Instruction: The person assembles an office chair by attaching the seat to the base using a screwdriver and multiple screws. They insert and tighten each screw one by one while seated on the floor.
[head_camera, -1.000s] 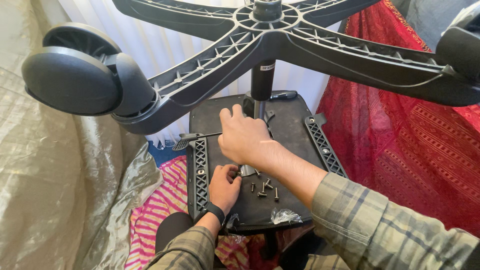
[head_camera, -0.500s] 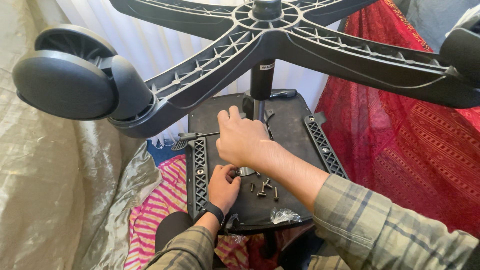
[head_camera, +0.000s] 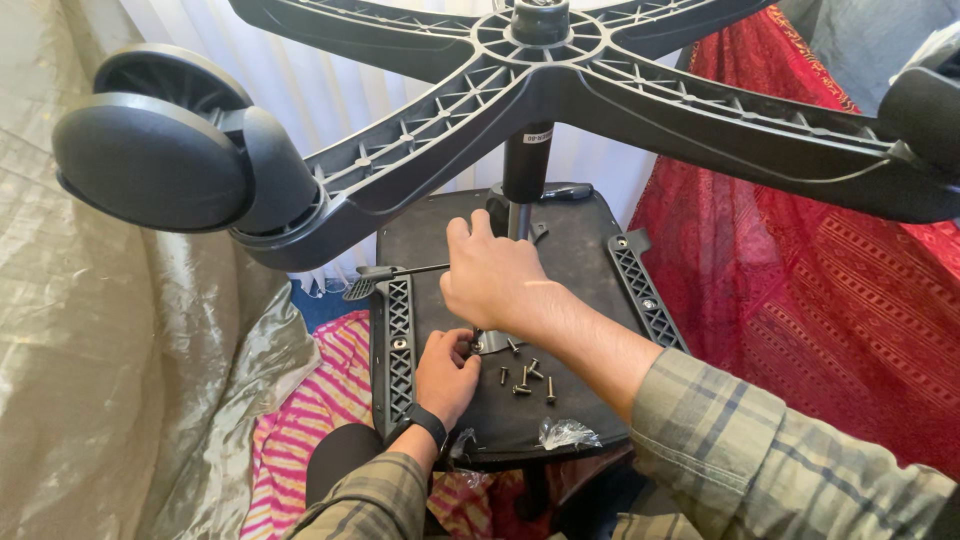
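Observation:
An office chair stands upside down, its black seat underside (head_camera: 590, 250) facing up and its five-armed base (head_camera: 560, 70) close to my head. My right hand (head_camera: 497, 278) rests curled on the metal mechanism plate beside the gas cylinder (head_camera: 524, 170), hiding most of the plate. My left hand (head_camera: 447, 373) is lower, fingertips pinched at the plate's near edge, apparently on a small bolt; what it grips is hidden. Several loose bolts (head_camera: 527, 378) lie on the seat just right of that hand. A lever (head_camera: 385, 275) sticks out to the left.
A large black castor (head_camera: 165, 160) hangs at upper left and another at the far right (head_camera: 925, 95). Ribbed armrest brackets (head_camera: 402, 345) run along both seat edges. A small clear plastic bag (head_camera: 566, 432) lies near the front. Red cloth (head_camera: 830, 290) is to the right, grey plastic sheeting (head_camera: 110, 380) to the left.
My right hand has shifted slightly up and right on the plate. The view has tilted a little. My left hand stays at the plate's edge.

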